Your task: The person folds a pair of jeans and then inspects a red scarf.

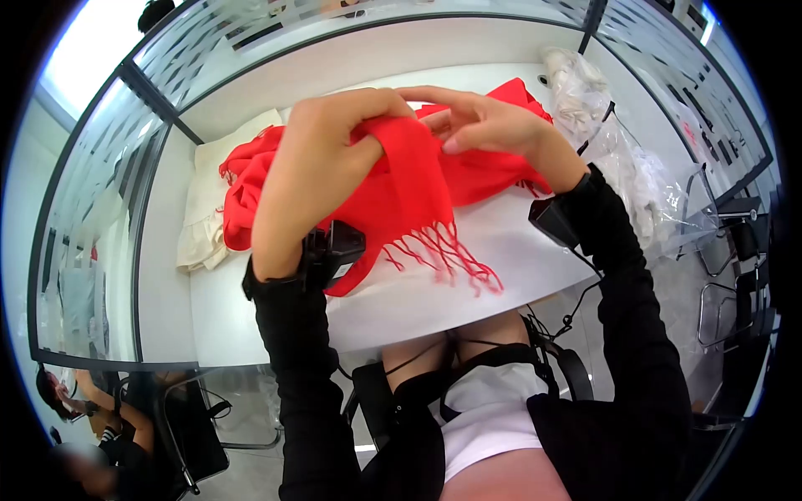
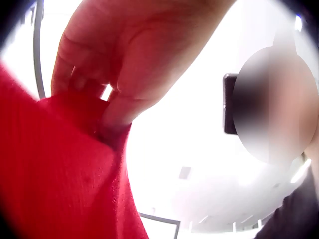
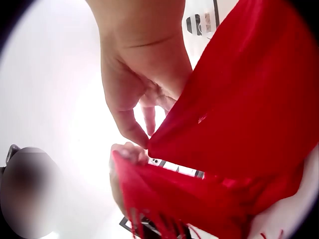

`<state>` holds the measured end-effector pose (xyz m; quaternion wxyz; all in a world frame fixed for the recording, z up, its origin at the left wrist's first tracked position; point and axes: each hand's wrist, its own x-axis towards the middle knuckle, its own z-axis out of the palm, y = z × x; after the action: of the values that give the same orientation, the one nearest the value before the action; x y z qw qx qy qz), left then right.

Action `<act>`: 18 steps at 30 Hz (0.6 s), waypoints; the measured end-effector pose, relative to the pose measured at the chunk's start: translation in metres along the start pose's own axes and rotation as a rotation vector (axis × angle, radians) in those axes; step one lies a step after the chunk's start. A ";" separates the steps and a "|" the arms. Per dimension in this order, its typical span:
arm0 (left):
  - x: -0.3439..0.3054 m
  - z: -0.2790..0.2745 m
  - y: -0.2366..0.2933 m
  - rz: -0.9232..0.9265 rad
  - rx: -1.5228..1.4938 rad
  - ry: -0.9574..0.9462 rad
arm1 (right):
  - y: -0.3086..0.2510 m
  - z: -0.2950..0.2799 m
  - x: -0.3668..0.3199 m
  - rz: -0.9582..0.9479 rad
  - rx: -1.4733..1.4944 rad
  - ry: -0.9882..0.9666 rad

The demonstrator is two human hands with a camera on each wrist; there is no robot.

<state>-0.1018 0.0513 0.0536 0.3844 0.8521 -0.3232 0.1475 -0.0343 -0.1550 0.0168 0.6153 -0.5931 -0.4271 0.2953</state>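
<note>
A red fringed scarf [image 1: 409,171] is partly lifted above the white table, its fringe [image 1: 451,259] hanging toward the front edge. My left hand [image 1: 334,142] grips a fold of it; in the left wrist view the thumb [image 2: 119,107] presses the cloth against the fingers. Close beside it, my right hand [image 1: 501,125] pinches an edge of the scarf. The right wrist view shows that thumb [image 3: 132,129] right at a corner of the cloth [image 3: 224,114]. More of the scarf lies bunched on the table behind both hands.
Cream cloth [image 1: 205,230] lies at the table's left side. Clear plastic bags with pale contents [image 1: 639,167] are at the right. Low partitions [image 1: 376,58] enclose the white table [image 1: 518,250]. Another person [image 1: 125,426] is at the lower left.
</note>
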 end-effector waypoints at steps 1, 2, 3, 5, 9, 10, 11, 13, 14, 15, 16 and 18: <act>0.003 0.004 -0.004 0.009 0.074 -0.021 | -0.003 0.006 0.000 -0.003 0.018 0.069; 0.005 0.007 -0.008 0.017 0.149 -0.044 | 0.000 0.001 0.001 -0.021 0.010 0.072; 0.005 0.013 -0.017 0.062 0.084 -0.081 | 0.008 -0.006 0.002 -0.038 0.010 0.077; 0.005 0.025 -0.024 0.104 0.115 -0.102 | 0.014 -0.010 0.002 -0.059 -0.013 0.124; 0.010 0.034 -0.024 0.003 0.089 -0.254 | 0.019 -0.013 -0.005 -0.041 -0.073 0.195; 0.013 0.037 -0.025 -0.101 0.080 -0.316 | 0.020 -0.013 -0.008 -0.024 -0.112 0.192; 0.016 0.038 -0.026 -0.205 0.070 -0.379 | 0.019 -0.012 -0.012 -0.005 -0.152 0.189; 0.017 0.042 -0.033 -0.169 0.043 -0.402 | 0.020 -0.014 -0.019 0.070 -0.217 0.128; 0.016 0.042 -0.034 -0.146 0.023 -0.413 | 0.027 -0.020 -0.023 0.091 -0.281 0.093; 0.016 0.039 -0.033 -0.121 0.008 -0.420 | 0.033 -0.024 -0.024 0.107 -0.349 0.055; 0.016 0.036 -0.033 -0.097 -0.007 -0.430 | 0.038 -0.025 -0.026 0.123 -0.414 0.018; 0.015 0.031 -0.040 -0.121 -0.105 -0.413 | 0.043 -0.031 -0.037 0.135 -0.454 0.035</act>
<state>-0.0640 0.0409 0.0179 0.3622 0.8608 -0.3505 -0.0706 -0.0184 -0.1968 -0.0302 0.4525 -0.7485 -0.4311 0.2216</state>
